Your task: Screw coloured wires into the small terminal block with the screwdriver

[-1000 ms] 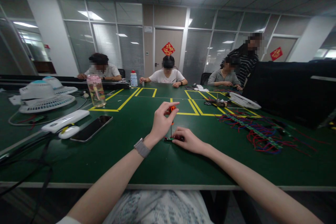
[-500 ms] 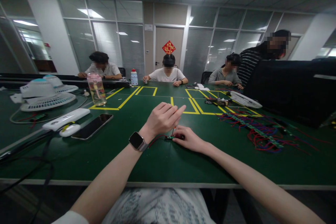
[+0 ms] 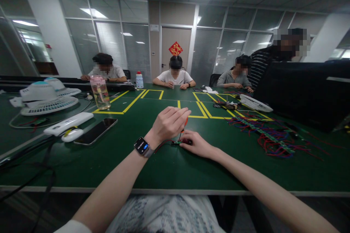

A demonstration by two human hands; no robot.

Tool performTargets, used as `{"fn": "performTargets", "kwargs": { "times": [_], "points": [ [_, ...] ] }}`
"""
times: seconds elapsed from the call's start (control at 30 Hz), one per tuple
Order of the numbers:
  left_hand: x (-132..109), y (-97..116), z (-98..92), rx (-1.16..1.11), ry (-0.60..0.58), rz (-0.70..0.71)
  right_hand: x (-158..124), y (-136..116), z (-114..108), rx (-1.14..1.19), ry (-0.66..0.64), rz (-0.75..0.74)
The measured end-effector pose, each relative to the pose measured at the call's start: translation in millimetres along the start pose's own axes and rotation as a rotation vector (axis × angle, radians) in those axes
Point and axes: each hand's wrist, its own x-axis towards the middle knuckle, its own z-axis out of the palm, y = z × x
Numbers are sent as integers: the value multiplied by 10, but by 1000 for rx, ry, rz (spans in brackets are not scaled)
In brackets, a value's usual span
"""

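My left hand, with a watch on its wrist, is closed round the orange handle of a screwdriver. The thin shaft points down at a small green circuit board on the table. Red and dark wires run from the board's left side. My right hand rests on the table, its fingertips pinching the board's right end. A dark round part shows by those fingers; its details are hidden.
On the green table, a phone, white mouse and bottle stand left. Wired boards and a black monitor are right. Several people are across the table.
The fingers of my left hand have drawn together, and more of the orange handle shows. The watch face has lit up. The person opposite has moved a hand inward.
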Motion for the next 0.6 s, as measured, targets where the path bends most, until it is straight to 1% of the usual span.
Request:
{"fn": "performTargets", "kwargs": {
  "times": [0.1, 0.23, 0.43, 0.6],
  "points": [
    [7, 24, 5, -31, 4, 3, 2, -15, -6, -9, -4, 7],
    [-4, 36, 15, 23, 19, 11, -4, -9, 4, -8, -1, 10],
    [-19, 35, 22, 68, 11, -39, -6, 10, 19, -10, 26, 10],
    [-7, 63, 46, -26, 19, -80, -5, -18, -2, -5, 8, 11]
  ]
}}
